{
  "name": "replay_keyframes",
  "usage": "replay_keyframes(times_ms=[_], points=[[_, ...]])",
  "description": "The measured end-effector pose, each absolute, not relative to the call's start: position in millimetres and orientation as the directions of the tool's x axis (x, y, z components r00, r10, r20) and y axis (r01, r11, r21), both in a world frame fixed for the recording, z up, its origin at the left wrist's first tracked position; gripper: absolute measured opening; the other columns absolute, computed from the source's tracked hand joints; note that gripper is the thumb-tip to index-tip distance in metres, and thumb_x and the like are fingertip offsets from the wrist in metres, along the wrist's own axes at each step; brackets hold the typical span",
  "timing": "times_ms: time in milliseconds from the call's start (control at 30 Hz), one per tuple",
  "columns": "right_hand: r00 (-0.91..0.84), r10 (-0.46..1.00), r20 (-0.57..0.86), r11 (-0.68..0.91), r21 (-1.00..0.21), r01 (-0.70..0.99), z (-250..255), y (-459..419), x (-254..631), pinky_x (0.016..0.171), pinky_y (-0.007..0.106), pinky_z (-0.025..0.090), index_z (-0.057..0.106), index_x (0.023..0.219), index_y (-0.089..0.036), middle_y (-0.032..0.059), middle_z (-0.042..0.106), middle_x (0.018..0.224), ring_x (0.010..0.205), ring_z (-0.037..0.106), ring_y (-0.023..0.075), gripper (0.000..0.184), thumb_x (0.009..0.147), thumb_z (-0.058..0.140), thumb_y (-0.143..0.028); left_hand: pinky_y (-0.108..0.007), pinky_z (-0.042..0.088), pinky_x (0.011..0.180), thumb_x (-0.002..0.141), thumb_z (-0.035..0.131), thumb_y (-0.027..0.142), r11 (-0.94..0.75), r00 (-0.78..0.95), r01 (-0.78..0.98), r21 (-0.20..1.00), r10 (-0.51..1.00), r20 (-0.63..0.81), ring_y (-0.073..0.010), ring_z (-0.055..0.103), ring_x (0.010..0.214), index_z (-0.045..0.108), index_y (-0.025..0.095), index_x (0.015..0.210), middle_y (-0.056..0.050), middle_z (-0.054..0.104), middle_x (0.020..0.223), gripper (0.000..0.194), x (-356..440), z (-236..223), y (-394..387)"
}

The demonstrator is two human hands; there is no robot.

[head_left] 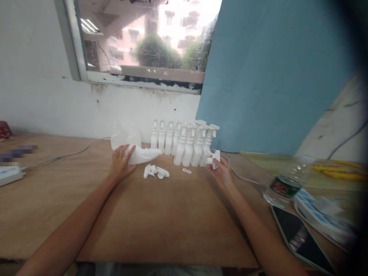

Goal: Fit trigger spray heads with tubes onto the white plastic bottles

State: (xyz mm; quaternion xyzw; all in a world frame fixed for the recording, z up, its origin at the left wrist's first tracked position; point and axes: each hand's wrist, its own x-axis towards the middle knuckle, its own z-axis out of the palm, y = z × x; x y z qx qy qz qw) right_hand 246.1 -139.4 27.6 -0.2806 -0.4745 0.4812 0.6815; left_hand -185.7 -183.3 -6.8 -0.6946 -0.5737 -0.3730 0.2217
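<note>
My left hand (122, 159) is closed round the base of a white plastic bottle (145, 154), which is tilted on its side with its neck to the right. Between thumb and fingers of my right hand (221, 170) is a white spray trigger head (216, 158). A few loose spray trigger heads (156, 171) lie on the table between my hands. Two small white ring washers (186, 171) are just right of them. Several white spray bottles (188, 147) stand upright in rows behind, some topped with trigger heads.
More translucent white bottles (125, 135) stand behind my left hand by the wall. To the right are a clear water bottle (284, 186), a phone (300, 237) and a power strip (316, 218). Another power strip (11, 175) and a cable (69, 154) lie at the left.
</note>
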Motion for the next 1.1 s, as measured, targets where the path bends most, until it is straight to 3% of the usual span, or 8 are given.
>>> replay_keyframes(times_ms=[300,800,1100], points=[[0.13,0.925,0.357,0.379,-0.851,-0.363,24,-133,251,0.045,0.021,0.043,0.063,0.091,-0.021,0.0013,0.068,0.081,0.053,0.056,0.0108,0.033,0.063,0.077,-0.029,-0.052,0.019,0.109,0.073,0.063,0.032,-0.285,0.168,0.958,-0.01,0.536,0.828,-0.0365,0.026,0.132,0.028,0.024,0.146,-0.013,0.031,0.145,0.082,-188,-8,-182],[0.093,0.914,0.395,0.405,-0.871,-0.279,24,-138,245,0.047,0.023,0.044,0.061,0.095,-0.021,0.0015,0.067,0.085,0.055,0.057,0.0119,0.034,0.066,0.075,-0.033,-0.053,0.019,0.109,0.077,0.062,0.03,-0.333,0.248,0.94,-0.078,0.507,0.826,-0.0359,0.027,0.132,0.03,0.024,0.146,-0.014,0.032,0.144,0.076,-175,-1,-189],[0.127,0.91,0.396,0.414,-0.839,-0.352,24,-137,245,0.048,0.024,0.046,0.059,0.091,-0.02,0.0017,0.067,0.087,0.058,0.06,0.014,0.03,0.066,0.073,-0.028,-0.055,0.017,0.109,0.078,0.062,0.032,-0.344,0.265,0.934,-0.101,0.473,0.841,-0.0365,0.027,0.132,0.031,0.025,0.146,-0.014,0.032,0.145,0.075,-158,5,-193]])
